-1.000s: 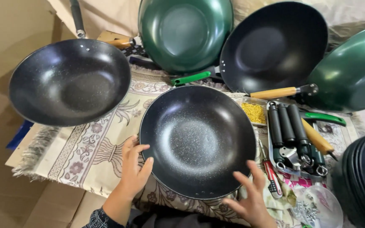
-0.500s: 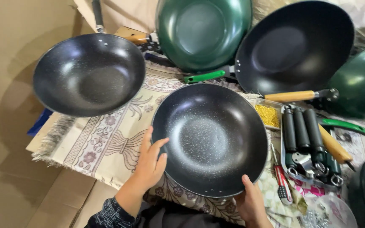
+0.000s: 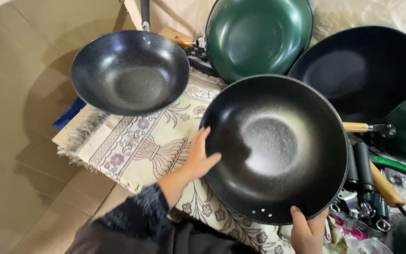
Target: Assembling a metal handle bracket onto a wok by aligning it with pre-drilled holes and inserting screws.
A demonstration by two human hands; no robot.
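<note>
A black handle-less wok pan (image 3: 278, 146) with a speckled inside is held tilted above a patterned cloth (image 3: 142, 146). My left hand (image 3: 198, 157) grips its left rim, thumb over the edge. At the near rim, my right hand (image 3: 308, 230) holds the pan by several small rivet holes. Both hands carry the pan between them.
A second black wok (image 3: 130, 70) with a dark handle rests at the left. A green wok (image 3: 259, 35) leans at the back and another black wok (image 3: 360, 70) lies at the right. Loose black, wooden and green handles (image 3: 377, 181) lie at the right. Cardboard (image 3: 19, 127) covers the left.
The pan has come up off the cloth and closer to the camera, tilted toward me. Both hands closed on its rim, and my view has shifted left.
</note>
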